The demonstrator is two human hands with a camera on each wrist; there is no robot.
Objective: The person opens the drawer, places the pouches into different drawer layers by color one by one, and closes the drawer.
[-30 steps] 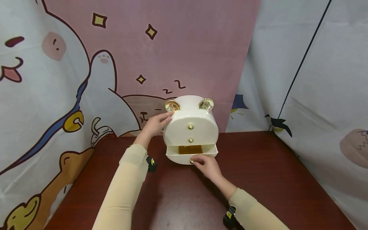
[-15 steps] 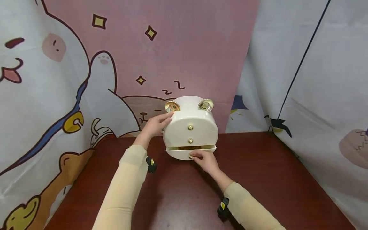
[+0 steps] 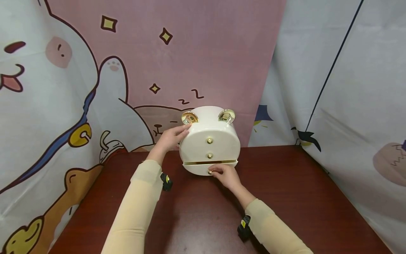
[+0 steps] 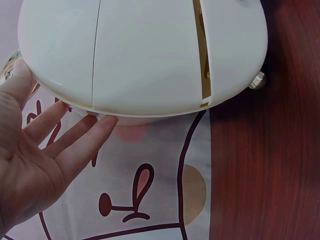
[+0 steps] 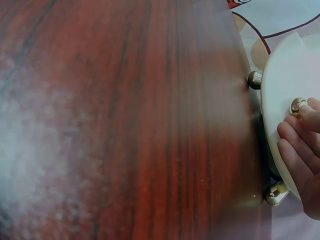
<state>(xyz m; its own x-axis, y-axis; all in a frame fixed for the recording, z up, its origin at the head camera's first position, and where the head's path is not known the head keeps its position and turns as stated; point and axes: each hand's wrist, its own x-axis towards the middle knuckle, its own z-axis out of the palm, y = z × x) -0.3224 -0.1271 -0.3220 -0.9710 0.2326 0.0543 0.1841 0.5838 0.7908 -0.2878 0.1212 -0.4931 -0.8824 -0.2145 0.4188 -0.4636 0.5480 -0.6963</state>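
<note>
A white storage box [image 3: 211, 118] with rounded sides and gold ear-shaped trims stands on the table. Its bottom drawer [image 3: 194, 169] sticks out a little, leaving a narrow gap above its front. In the head view my right hand [image 3: 227, 176] pinches the small gold knob [image 3: 209, 172] of that drawer between thumb and fingers. My left hand [image 3: 169, 139] rests against the box's left side, its thumb near the left gold ear [image 3: 189, 117]. Seen from the left wrist, the fingers [image 4: 82, 145] lie nearly straight along the box's edge. A gold-coloured strip shows in the drawer gap [image 4: 204, 55].
The dark red-brown table [image 3: 196, 215] extends around the box. Behind stands a cartoon-printed curtain [image 3: 203, 53], close to the box's back. Two more gold knobs sit on the upper front, including the top knob [image 3: 209, 140]. Small metal feet [image 5: 275, 192] support the box.
My right hand has pushed the bottom drawer inward, from well out to a narrow gap, hiding the gold-coloured inside. The left hand has stayed on the box's side.
</note>
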